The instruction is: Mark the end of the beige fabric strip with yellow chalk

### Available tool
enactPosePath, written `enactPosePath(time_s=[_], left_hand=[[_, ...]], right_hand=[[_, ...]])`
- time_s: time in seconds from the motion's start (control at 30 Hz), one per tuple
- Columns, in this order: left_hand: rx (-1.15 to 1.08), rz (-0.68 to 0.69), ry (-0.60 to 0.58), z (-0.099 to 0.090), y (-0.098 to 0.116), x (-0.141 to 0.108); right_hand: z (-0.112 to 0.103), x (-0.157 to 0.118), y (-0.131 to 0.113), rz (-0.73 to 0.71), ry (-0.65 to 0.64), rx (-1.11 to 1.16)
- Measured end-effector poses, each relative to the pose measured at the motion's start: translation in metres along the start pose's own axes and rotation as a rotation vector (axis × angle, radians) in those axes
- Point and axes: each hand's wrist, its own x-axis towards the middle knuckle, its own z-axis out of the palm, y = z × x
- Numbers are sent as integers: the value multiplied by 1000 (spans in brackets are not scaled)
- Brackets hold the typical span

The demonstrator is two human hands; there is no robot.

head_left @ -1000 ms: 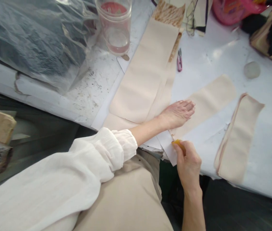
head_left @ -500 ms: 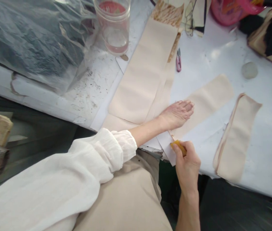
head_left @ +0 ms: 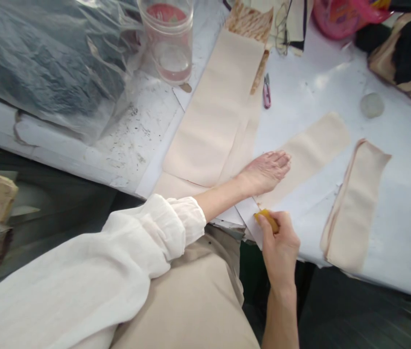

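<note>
Your left hand (head_left: 265, 170) lies flat, palm down and fingers spread out straight, pressing the near end of a long cream fabric strip (head_left: 310, 150) onto the white worktop (head_left: 336, 87). It holds nothing; it only pins the cloth. The strip runs away from your fingertips at a slant toward the worktop's right side.

Your right hand (head_left: 280, 247) is closed around a small yellow block of chalk or wax (head_left: 266, 218), gripped between thumb and curled fingers. The block's tip sits at the worktop's near edge, touching or just over a white sheet of paper (head_left: 251, 215) right below the pinned end of the strip. Contact with the cloth itself cannot be told.

Around them:
- A folded cream fabric piece with a pinkish edge (head_left: 354, 203) lies to the right of the strip, apart from it, reaching the near edge.
- A wide stack of cream fabric panels (head_left: 216, 111) lies to the left of your left hand, running toward the far edge.
- Small pink thread snips (head_left: 266, 92) rest just beside that stack.
- A clear plastic jar (head_left: 167, 39) stands near the far edge.
- Crumpled clear plastic sheeting (head_left: 49, 58) covers the far left corner.
- A round pale disc (head_left: 371, 104) lies toward the right side.
</note>
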Motion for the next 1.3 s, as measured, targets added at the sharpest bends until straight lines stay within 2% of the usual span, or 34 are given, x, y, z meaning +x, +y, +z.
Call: enactPosePath(time_s=[0.07, 0.13, 0.2, 0.3, 0.43, 0.47, 0.53, 0.6, 0.7, 0.77, 0.9, 0.93, 1.0, 1.07, 1.1, 1.2, 1.3], left_hand=[[-3, 4, -17, -1, 0, 0], [-8, -2, -41, -2, 0, 1], [-13, -11, -52, -3, 0, 1], [-16, -4, -19, -1, 0, 0], [1, -7, 7, 0, 0, -1], [4, -8, -3, -1, 0, 0], [7, -5, -15, -1, 0, 0], [9, -4, -16, -1, 0, 1], [8, -17, -20, 0, 0, 1], [8, -18, -11, 1, 0, 1], [16, -23, 10, 2, 0, 0], [16, -21, 8, 3, 0, 1], [16, -12, 0, 3, 0, 1], [18, -14, -9, 3, 0, 2], [21, -20, -17, 3, 0, 2], [22, -27, -27, 2, 0, 2], [16, -9, 7, 1, 1, 0]], right_hand=[[-4, 8, 3, 16, 155, 11], [2, 19, 6, -39, 229, -11], [14, 26, 6, -106, 167, -48], [26, 17, 2, -149, 86, -118], [14, -4, -4, -94, -35, -78], [9, -5, -5, -66, -12, -51], [4, 0, -4, -39, 117, -20], [7, 13, -2, -76, 215, -35], [21, 26, 1, -168, 150, -93], [27, 22, 1, -195, 89, -128], [12, -2, -1, -112, -34, -95], [6, -6, -1, -68, -33, -72], [-3, -6, -1, -10, 69, -42], [-3, 5, 0, -35, 192, -43], [0, 12, 1, -77, 213, -52], [16, 28, 5, -209, 119, -93], [24, 25, 5, -245, 44, -142]])
